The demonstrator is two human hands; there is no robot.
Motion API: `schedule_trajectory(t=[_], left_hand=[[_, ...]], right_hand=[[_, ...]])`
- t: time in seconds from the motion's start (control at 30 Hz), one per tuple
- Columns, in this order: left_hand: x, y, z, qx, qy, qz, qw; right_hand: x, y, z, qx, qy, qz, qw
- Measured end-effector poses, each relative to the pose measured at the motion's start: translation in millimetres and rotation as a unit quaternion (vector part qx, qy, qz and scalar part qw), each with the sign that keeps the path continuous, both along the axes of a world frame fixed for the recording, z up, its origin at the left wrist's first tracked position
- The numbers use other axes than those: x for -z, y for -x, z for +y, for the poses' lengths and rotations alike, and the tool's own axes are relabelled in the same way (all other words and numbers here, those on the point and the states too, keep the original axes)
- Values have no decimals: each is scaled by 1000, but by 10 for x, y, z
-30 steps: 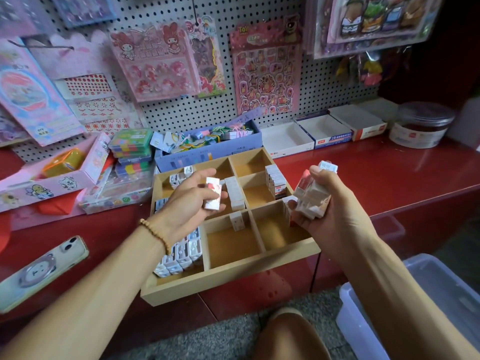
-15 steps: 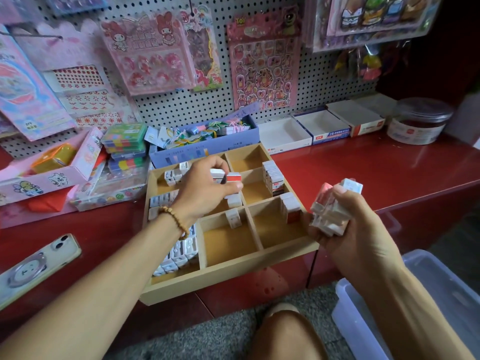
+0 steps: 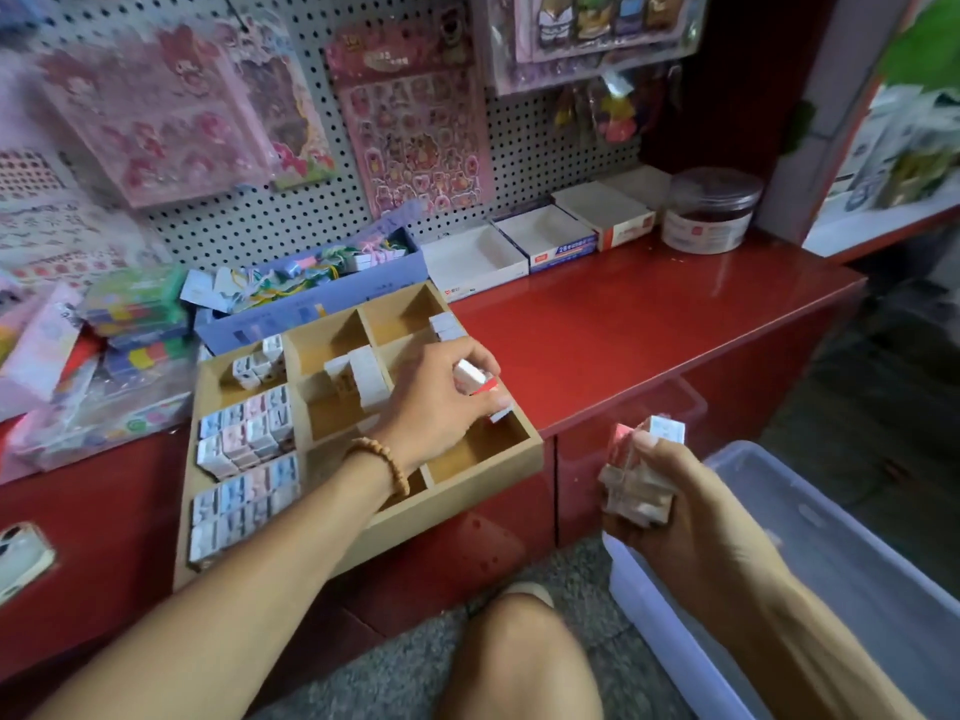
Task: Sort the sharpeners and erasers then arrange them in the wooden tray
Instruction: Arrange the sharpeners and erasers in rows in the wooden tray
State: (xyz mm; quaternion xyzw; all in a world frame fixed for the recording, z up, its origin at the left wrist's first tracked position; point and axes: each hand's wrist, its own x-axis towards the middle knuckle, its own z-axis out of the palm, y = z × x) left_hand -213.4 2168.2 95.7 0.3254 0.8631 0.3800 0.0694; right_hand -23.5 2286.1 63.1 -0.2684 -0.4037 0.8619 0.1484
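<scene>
1 small, light, stiff eraser (image 3: 474, 377) is pinched at its sides by the left hand (image 3: 439, 402) over the wooden tray (image 3: 457, 498); the right hand (image 3: 670, 506) grips a loose bundle (image 3: 636, 480), likely to spill.

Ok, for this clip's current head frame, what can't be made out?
- Head view: print on the small box in the left hand is motion-blurred, so eraser or sharpener is unclear.
- Number of boxes in the bundle: the right hand covers most of it.
- Near middle compartment of the wooden tray: hidden under the left forearm.
- Phone: cut off by the left edge.
</scene>
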Motion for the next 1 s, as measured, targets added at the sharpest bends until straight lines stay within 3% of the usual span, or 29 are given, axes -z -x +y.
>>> schedule_trajectory(t=[0.33,0.53,0.67,0.87,0.93,1.0], left_hand=[[-93,75,43,61,113,39,991],[67,-80,122,53,144,161,975],[114,-127,123,24,157,178,971],[-96,-50,53,15,112,79,990],[-185,-25,-7,-3,63,1,998],[-241,6,-50,-18,-14,-134,991]], right_hand=[[-20,-48,122,2,-3,1,1000],[-18,-61,95,3,-3,-2,1000],[-25,-72,64,2,-5,-1,1000],[-7,-33,24,1,-8,-1,1000],[-14,-13,7,-2,-10,0,1000],[-34,26,-10,-7,-14,3,1000]])
